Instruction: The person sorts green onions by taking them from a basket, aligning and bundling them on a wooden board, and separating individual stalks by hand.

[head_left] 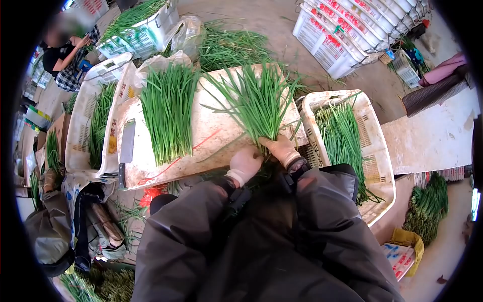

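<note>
My right hand [279, 149], in a pale glove, is closed around the stem ends of a bunch of green Chinese chives [261, 103]. Its leaves fan out over the white board [214, 133]. My left hand [245, 163], gloved too, is curled just left of those stem ends by the board's near edge; what its fingers hold, if anything, is hidden. A neater bundle of chives [170, 113] lies on the board's left part. Beside it, at the left edge, rests a cleaver [127, 148] with a dark handle. Red strips [206, 141] lie on the board.
A white crate [375, 151] of chives stands right of the board, another crate [80, 136] left. Loose chives [234, 48] heap on the floor beyond. Stacked crates [347, 35] rise at the back right. Another person [68, 58] is at the upper left.
</note>
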A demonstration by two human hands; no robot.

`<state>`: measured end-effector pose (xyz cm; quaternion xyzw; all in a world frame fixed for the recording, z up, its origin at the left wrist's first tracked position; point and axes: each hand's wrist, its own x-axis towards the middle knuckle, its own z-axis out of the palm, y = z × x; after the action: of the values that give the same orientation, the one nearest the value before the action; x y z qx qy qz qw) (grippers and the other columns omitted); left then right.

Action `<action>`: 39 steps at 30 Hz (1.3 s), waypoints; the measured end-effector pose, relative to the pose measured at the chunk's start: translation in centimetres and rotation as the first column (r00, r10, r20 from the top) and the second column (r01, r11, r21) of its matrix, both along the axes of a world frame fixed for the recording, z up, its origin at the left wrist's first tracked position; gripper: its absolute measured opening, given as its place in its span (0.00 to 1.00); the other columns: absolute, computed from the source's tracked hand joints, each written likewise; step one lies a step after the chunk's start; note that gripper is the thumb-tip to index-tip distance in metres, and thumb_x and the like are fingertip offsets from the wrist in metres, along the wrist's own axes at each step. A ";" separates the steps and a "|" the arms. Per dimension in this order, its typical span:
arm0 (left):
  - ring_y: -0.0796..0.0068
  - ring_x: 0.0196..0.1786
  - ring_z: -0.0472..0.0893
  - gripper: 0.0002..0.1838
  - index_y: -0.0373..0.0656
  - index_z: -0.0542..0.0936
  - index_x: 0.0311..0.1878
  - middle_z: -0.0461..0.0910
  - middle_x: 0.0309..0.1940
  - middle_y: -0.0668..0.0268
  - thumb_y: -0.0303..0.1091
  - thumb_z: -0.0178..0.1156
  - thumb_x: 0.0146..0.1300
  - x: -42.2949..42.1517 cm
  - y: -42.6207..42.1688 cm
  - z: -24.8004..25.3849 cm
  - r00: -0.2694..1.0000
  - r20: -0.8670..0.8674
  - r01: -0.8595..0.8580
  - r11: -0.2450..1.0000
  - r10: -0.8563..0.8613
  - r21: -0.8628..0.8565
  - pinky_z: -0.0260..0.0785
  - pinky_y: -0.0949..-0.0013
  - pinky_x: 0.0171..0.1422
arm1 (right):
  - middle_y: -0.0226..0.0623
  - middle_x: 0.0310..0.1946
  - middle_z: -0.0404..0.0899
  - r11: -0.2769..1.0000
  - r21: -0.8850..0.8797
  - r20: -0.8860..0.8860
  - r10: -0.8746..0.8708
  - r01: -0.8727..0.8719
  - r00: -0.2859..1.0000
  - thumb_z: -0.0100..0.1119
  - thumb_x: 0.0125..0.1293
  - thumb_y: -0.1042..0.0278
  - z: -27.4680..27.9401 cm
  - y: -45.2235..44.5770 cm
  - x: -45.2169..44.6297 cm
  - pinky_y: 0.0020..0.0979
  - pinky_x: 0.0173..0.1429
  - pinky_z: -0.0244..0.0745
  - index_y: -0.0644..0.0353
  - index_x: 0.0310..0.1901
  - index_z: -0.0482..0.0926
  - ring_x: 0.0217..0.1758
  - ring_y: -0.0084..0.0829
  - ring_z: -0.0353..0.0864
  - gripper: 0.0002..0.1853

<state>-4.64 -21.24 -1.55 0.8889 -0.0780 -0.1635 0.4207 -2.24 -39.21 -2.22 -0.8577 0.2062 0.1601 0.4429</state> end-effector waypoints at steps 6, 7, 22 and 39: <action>0.47 0.46 0.87 0.11 0.43 0.88 0.42 0.88 0.38 0.51 0.40 0.67 0.63 -1.6 -1.0 -0.8 0.995 0.078 0.071 0.996 -0.067 -0.047 0.78 0.52 0.52 | 0.60 0.44 0.88 0.931 -0.309 -0.041 0.191 -0.194 0.981 0.72 0.52 0.28 3.3 1.8 0.1 0.46 0.62 0.80 0.68 0.48 0.88 0.52 0.56 0.88 0.42; 0.47 0.46 0.87 0.11 0.43 0.88 0.42 0.88 0.38 0.51 0.40 0.67 0.63 -1.8 -1.1 -0.7 0.993 0.095 0.077 0.996 -0.073 -0.039 0.78 0.52 0.52 | 0.59 0.43 0.88 0.902 -0.370 -0.083 0.204 -0.221 0.975 0.72 0.52 0.28 3.5 2.2 0.3 0.47 0.61 0.80 0.67 0.47 0.88 0.52 0.56 0.88 0.42; 0.50 0.52 0.87 0.17 0.49 0.91 0.48 0.89 0.43 0.54 0.39 0.65 0.55 -6.1 0.9 -0.3 0.396 -0.230 0.916 0.363 -0.889 0.173 0.80 0.53 0.55 | 0.59 0.41 0.87 0.983 -0.147 0.042 0.121 -0.114 0.992 0.73 0.55 0.54 1.7 0.6 1.1 0.42 0.56 0.80 0.70 0.41 0.87 0.51 0.53 0.87 0.23; 0.62 0.50 0.86 0.20 0.41 0.84 0.55 0.88 0.47 0.58 0.49 0.59 0.76 0.5 1.7 -0.3 0.675 -0.726 -0.518 0.617 -0.129 -0.592 0.75 0.59 0.59 | 0.35 0.25 0.81 0.816 0.571 -0.076 -0.057 0.090 0.996 0.71 0.62 0.69 5.6 1.9 -3.8 0.31 0.28 0.77 0.66 0.40 0.83 0.22 0.29 0.80 0.10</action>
<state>-4.19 -19.56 -1.84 0.4920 0.1362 -0.3918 0.7655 -6.08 -37.30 3.43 -0.6713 0.1934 0.2212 0.6805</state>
